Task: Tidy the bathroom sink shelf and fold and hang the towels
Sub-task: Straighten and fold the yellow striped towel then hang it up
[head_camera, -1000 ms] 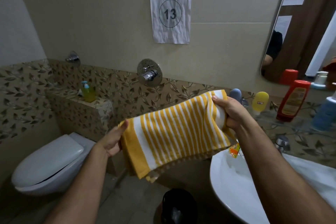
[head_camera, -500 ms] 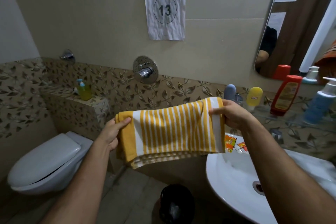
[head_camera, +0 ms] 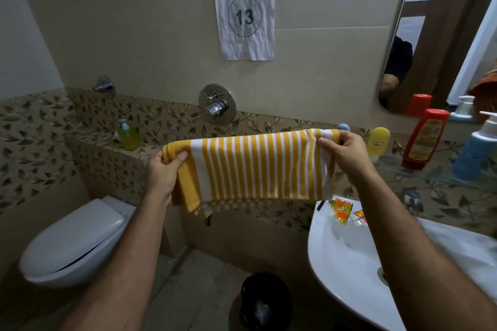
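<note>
- 1 folded towel (head_camera: 258,166), yellow with white stripes, is stretched level between your 2 hands, in the air in front of the tiled wall, to the left of the sink (head_camera: 349,271).
- Your left hand (head_camera: 161,172) pinches its left top corner, the thumb lying on the front.
- Your right hand (head_camera: 347,154) grips the right top corner with curled fingers.
- 3 bottles stand on the glass shelf (head_camera: 419,172): 1 yellow bottle (head_camera: 378,140), 1 red bottle (head_camera: 423,140) and 1 blue pump bottle (head_camera: 476,153).
- 2 small sachets (head_camera: 347,210) lie on the sink rim.
- 1 toilet (head_camera: 75,242) has its lid closed.
</note>
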{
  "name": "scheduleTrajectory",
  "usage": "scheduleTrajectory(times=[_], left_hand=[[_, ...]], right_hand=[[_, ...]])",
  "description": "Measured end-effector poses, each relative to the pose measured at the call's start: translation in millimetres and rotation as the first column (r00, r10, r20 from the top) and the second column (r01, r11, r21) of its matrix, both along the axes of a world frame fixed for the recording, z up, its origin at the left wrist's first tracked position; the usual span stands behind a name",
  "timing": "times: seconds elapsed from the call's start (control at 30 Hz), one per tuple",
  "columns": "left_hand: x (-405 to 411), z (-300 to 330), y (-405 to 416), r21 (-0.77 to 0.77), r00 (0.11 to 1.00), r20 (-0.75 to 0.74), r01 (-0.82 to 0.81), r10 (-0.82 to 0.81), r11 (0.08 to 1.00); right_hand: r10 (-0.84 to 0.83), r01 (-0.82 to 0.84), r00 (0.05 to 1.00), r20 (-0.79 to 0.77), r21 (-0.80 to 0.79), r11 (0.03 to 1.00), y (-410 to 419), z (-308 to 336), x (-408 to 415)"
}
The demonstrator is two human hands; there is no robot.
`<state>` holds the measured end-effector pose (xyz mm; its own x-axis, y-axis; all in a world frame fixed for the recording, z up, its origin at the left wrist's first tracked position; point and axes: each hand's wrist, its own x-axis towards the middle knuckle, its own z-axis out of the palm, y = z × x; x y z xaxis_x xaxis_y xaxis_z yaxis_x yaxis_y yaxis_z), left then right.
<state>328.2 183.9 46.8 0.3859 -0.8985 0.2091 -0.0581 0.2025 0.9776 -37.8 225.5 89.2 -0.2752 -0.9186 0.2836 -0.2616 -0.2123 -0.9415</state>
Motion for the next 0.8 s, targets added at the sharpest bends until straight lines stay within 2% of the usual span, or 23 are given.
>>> scheduleTrajectory(times=[0.1, 0.2, 0.27, 0.33, 0.47, 0.6, 0.63, 0.67, 0.7, 0.73, 0.77, 0.8], left_hand=[[-0.9, 6.4, -1.2, -0.052, 0.999, -0.022, 0.029, -0.030, 0.998], [-1.1, 12.8, 0.3, -0.107, 0.998, -0.006, 0.060, -0.061, 0.992], [-3.2, 15.9, 1.1, -0.137, 0.998, 0.024, 0.065, -0.063, 0.988], [-9.0, 18.1, 2.6, -0.144, 0.997, 0.069, 0.049, -0.040, 0.988], [-20.4, 13.1, 2.4, -0.104, 0.976, 0.218, 0.007, 0.016, 0.995], [-22.1, 9.1, -4.2, -0.011, 0.969, 0.247, 0.013, -0.010, 1.000], [-23.0, 10.3, -6.2, 0.010, 0.969, 0.245, 0.011, -0.013, 1.000], [-24.9, 12.7, -7.2, 0.030, 0.972, 0.234, 0.010, -0.017, 1.000], [-26.6, 15.0, -10.0, 0.051, 0.977, 0.211, 0.007, -0.018, 0.999], [-27.9, 18.4, -11.8, 0.076, 0.982, 0.188, -0.002, -0.013, 0.997], [-27.8, 21.0, -14.3, 0.108, 0.987, 0.162, -0.009, -0.009, 0.994], [-27.0, 23.1, -15.8, 0.141, 0.989, 0.144, -0.008, -0.013, 0.990]], right_hand=[[-0.010, 0.013, 0.999, 0.043, -0.063, 0.998, 2.1, 6.5, -1.4], [0.071, -0.067, 0.995, 0.064, -0.073, 0.995, 6.3, 10.9, -10.7], [0.106, -0.100, 0.993, 0.060, -0.101, 0.990, 9.0, 12.4, -12.5], [0.072, -0.068, 0.997, 0.037, -0.110, 0.992, 6.5, 13.6, -11.0], [-0.081, 0.073, 0.992, -0.094, -0.088, 0.993, -4.7, 18.0, -7.7], [-0.125, 0.153, 0.956, -0.265, 0.089, 0.984, -18.6, 31.9, -8.7], [-0.119, 0.155, 0.962, -0.245, 0.134, 0.979, -20.3, 38.6, -10.6], [-0.087, 0.109, 0.987, -0.135, 0.167, 0.980, -22.7, 44.3, -14.7], [-0.001, -0.008, 0.999, 0.050, 0.186, 0.983, -23.6, 50.8, -19.9], [0.117, -0.164, 0.964, 0.237, 0.192, 0.968, -23.2, 53.8, -26.2], [0.212, -0.298, 0.918, 0.336, 0.229, 0.927, -16.5, 55.6, -27.6], [0.271, -0.384, 0.898, 0.345, 0.316, 0.868, -10.5, 50.2, -27.6]])
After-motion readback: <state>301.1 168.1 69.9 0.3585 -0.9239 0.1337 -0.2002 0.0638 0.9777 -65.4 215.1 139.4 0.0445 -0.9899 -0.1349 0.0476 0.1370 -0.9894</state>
